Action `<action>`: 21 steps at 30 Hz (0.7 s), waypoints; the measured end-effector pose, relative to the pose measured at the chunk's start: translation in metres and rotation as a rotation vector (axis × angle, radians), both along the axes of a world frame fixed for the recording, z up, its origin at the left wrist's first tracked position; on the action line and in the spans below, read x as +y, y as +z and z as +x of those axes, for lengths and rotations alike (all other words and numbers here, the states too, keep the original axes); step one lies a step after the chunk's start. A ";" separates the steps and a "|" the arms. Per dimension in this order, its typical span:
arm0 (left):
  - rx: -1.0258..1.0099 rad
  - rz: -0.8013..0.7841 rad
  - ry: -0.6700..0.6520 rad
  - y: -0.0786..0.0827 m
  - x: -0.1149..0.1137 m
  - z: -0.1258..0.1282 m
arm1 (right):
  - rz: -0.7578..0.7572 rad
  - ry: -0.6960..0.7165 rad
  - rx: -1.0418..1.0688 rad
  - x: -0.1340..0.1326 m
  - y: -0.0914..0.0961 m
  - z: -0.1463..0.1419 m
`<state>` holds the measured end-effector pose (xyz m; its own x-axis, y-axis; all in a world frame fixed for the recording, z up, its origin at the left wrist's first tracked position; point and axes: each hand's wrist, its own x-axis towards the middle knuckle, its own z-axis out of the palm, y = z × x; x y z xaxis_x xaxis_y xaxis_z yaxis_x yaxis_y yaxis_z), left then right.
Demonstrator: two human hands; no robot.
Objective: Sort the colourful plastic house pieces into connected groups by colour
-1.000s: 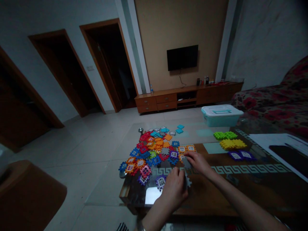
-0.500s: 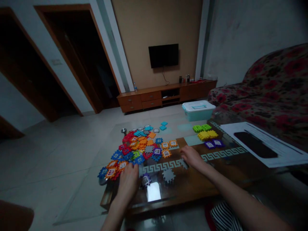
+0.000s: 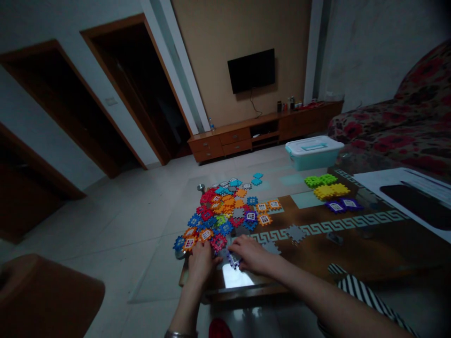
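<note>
Head view, clock taken from the hands, 12 straight ahead. Both bare hands sit palm down at the near edge of a glass-topped wooden desk (image 3: 317, 251). The left hand (image 3: 201, 263) lies at the lower rim of a heap of interlocking plastic building pieces (image 3: 221, 211), its fingers against or just beside a pink piece (image 3: 218, 242); whether this grip closes on anything cannot be told. The right hand (image 3: 251, 255) is curved over, fingers pointing toward the left hand. A small purple-and-white window piece (image 3: 233, 259) lies between the hands, touching the right hand's fingers (image 3: 239, 249); whether the right grip holds it or only touches it cannot be told.

The heap sits at 12 from the left hand, in red, orange, blue, teal and grey. At 2 from the right hand lie two grey pieces, apart from each other: one (image 3: 271, 248) near it, one (image 3: 296, 233) farther along. Farther out at 2, sorted groups sit in a row: green pieces (image 3: 320, 180), yellow pieces (image 3: 331, 191) and purple window pieces (image 3: 343, 204). Beyond them stands a teal plastic storage box (image 3: 313, 152). At 3, at the desk's far right, lies a white sheet of paper (image 3: 373, 180) under a dark rectangular object (image 3: 416, 199).
</note>
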<state>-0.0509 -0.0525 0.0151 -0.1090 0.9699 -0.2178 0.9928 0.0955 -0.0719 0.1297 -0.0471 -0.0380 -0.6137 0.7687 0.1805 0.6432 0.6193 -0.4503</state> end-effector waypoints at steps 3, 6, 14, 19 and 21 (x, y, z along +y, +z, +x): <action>-0.026 -0.019 0.007 0.005 0.001 0.007 | 0.032 -0.013 -0.096 0.004 0.002 -0.003; -0.059 -0.028 0.027 0.002 0.006 0.007 | 0.076 0.005 -0.119 0.003 0.006 0.002; -0.330 0.217 0.066 -0.020 0.013 0.001 | -0.065 -0.063 -0.033 0.005 0.005 0.023; -0.421 0.322 0.017 -0.012 0.024 -0.009 | -0.143 -0.080 0.034 0.012 0.008 0.037; -0.459 0.401 0.012 -0.006 0.027 -0.015 | -0.152 -0.095 0.087 0.012 0.015 0.046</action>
<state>-0.0663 -0.0251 0.0092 -0.1016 0.9854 0.1367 0.9125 0.0376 0.4073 0.1756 -0.0347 -0.0228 -0.5244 0.8447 0.1073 0.6498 0.4785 -0.5906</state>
